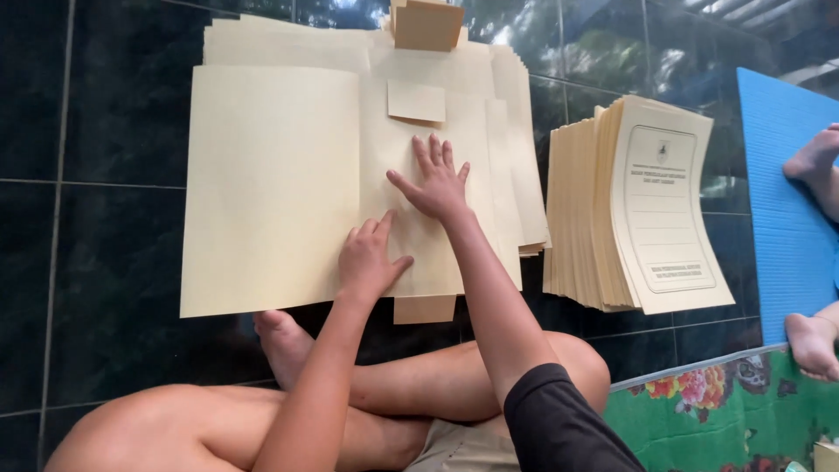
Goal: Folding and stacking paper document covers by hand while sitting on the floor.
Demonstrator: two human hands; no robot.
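Observation:
An opened cream paper folder (271, 183) lies flat on the dark tiled floor, on top of a pile of similar sheets. My left hand (369, 258) presses flat near the folder's centre fold at its lower edge. My right hand (434, 183) lies spread on the right half, just below a small cream paper tab (416, 100). Both hands are flat with fingers apart and hold nothing. My crossed bare legs sit below the folder.
A thick stack of folded cream folders with a printed cover (629, 210) stands to the right. A small tan card stack (426, 24) sits at the top. A blue mat (782, 201) and a floral cloth (725, 406) lie at the right, with another person's feet (813, 341).

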